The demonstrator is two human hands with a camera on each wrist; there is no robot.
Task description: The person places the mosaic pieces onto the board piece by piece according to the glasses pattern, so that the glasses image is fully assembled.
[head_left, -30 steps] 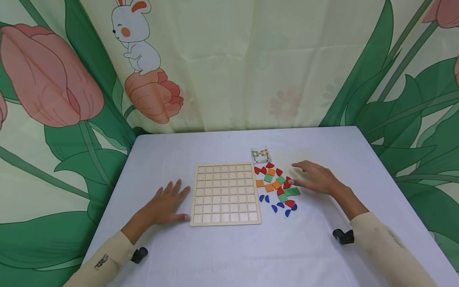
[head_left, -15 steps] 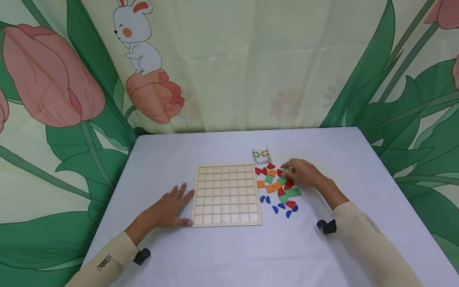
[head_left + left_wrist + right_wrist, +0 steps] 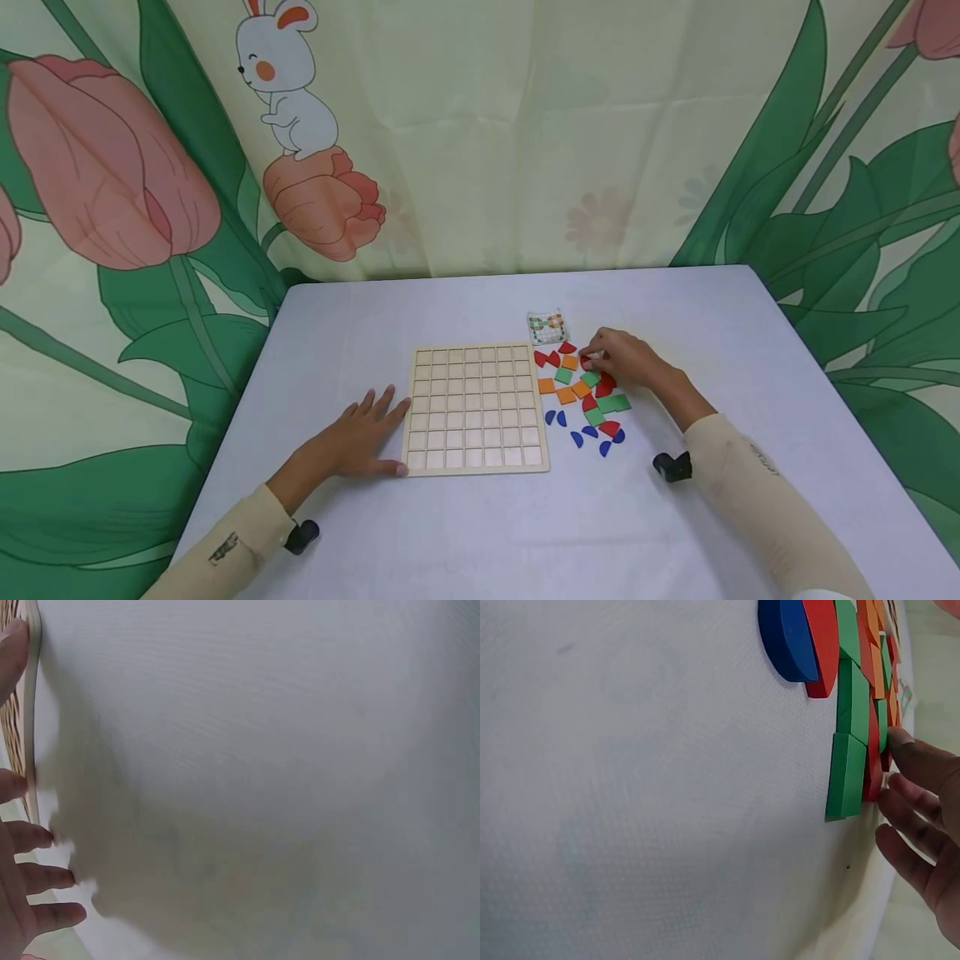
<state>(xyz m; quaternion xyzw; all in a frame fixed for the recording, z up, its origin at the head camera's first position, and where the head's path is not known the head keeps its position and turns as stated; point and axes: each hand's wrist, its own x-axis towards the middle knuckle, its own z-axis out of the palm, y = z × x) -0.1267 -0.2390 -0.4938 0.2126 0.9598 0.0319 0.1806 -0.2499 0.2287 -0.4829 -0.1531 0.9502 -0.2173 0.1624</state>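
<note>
A pale wooden grid board (image 3: 474,408) lies flat in the middle of the table. My left hand (image 3: 365,439) is spread at its left edge, thumb at the near corner and index fingertip at the side; the left wrist view shows the thumb (image 3: 10,656) over the rim. To the board's right, my right hand (image 3: 626,357) pinches a red fan-shaped piece (image 3: 586,362) between thumb and index finger at the far side of the loose pieces. In the right wrist view the thumb (image 3: 915,759) reaches down among them, beside green blocks (image 3: 847,776), and hides most of that red piece.
Several orange squares (image 3: 566,395), green squares (image 3: 595,417), red pieces (image 3: 609,428) and blue half-rounds (image 3: 577,438) lie scattered right of the board. A small pattern card (image 3: 547,327) lies behind them. A printed curtain (image 3: 480,167) hangs behind the white table (image 3: 480,533).
My right hand has moved left and closed its thumb and index finger on a red piece. My left hand has shifted slightly right, up against the board's edge.
</note>
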